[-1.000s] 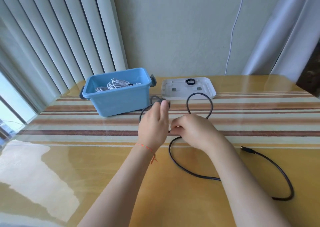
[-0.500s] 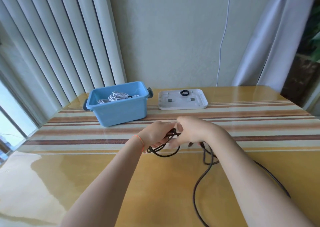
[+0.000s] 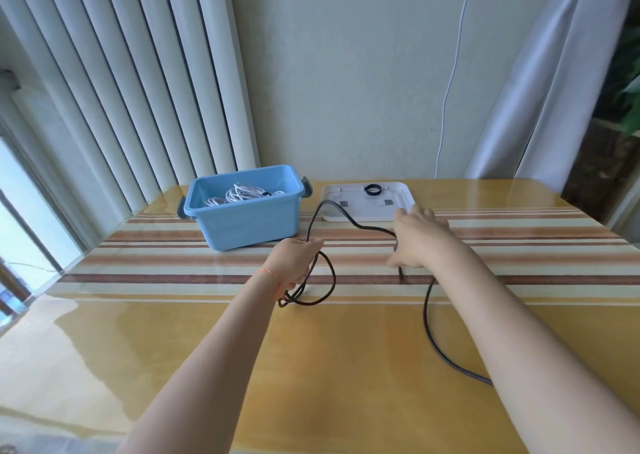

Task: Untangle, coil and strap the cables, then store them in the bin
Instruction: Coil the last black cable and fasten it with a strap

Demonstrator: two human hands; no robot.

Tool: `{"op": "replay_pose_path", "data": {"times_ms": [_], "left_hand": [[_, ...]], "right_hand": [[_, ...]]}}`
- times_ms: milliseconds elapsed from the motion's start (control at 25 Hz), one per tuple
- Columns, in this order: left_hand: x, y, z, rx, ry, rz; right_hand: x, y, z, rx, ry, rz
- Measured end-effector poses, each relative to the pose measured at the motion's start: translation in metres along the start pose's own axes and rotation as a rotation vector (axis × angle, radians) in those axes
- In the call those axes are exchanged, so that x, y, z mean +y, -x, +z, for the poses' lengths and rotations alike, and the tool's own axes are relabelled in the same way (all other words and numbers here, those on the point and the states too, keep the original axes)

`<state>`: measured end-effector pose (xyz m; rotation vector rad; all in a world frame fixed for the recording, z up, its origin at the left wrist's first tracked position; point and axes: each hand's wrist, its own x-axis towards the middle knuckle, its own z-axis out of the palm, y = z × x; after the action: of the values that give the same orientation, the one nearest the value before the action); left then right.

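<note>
- Thin black rubber cable [image 3: 427,309]: small coil held near table centre; the rest is strung far-right, then trails near-right.
- Left hand [image 3: 296,261] is curled round the coil loops.
- Right hand [image 3: 417,237], half a second ago beside the left, is now drawn out right; cable runs under it, grip cannot be told.
- Judged: next loop being pulled; strapping not yet done.
- Blue plastic bin [image 3: 242,218] far-left, white cables [image 3: 239,193] already stored inside.
- White tray-like lid [image 3: 367,204] far-centre, black ring strap [image 3: 373,189] waiting on it.
</note>
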<state>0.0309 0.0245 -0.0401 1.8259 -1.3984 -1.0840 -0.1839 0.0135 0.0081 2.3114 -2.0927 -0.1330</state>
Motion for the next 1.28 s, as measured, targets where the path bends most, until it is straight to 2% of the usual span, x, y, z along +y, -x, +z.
{"op": "replay_pose_path", "data": {"times_ms": [160,280,400,480,560,600,680,800,960,1080,1160,1280], "left_hand": [[0.006,0.003,0.002,0.023,-0.160,0.013],[0.011,0.007,0.004,0.038,-0.212,0.023],[0.009,0.012,0.000,-0.026,-0.145,0.028],[0.001,0.015,-0.009,-0.253,0.134,0.044],[-0.006,0.017,-0.016,-0.547,0.625,0.065],[-0.008,0.018,-0.017,-0.624,0.852,0.080],[-0.015,0.014,-0.019,-0.550,1.127,0.077],[-0.035,0.000,-0.024,-0.221,1.330,-0.001],[-0.058,-0.015,-0.031,0.097,1.535,-0.134],[-0.056,-0.019,-0.025,0.229,1.515,-0.177],[-0.048,-0.019,-0.021,0.274,1.438,-0.156],[-0.032,-0.017,-0.018,0.206,1.327,-0.113]], "right_hand": [[-0.026,0.022,-0.021,0.196,-0.282,-0.237],[-0.042,0.030,-0.023,0.068,-0.657,-0.362],[-0.045,0.025,-0.012,0.045,-1.017,-0.324],[-0.035,0.018,-0.006,0.063,-1.201,-0.253],[-0.022,0.010,0.000,0.035,-1.358,-0.203],[-0.015,0.007,0.005,-0.007,-1.385,-0.190],[-0.001,0.002,0.017,-0.117,-1.312,-0.146],[0.026,-0.004,0.031,-0.153,-1.147,-0.005],[0.057,-0.013,0.024,-0.130,-1.012,0.035],[0.060,-0.012,0.015,-0.086,-1.013,-0.022],[0.053,-0.010,0.009,-0.011,-0.695,-0.030],[0.023,0.004,0.003,-0.145,-0.201,-0.116]]}}
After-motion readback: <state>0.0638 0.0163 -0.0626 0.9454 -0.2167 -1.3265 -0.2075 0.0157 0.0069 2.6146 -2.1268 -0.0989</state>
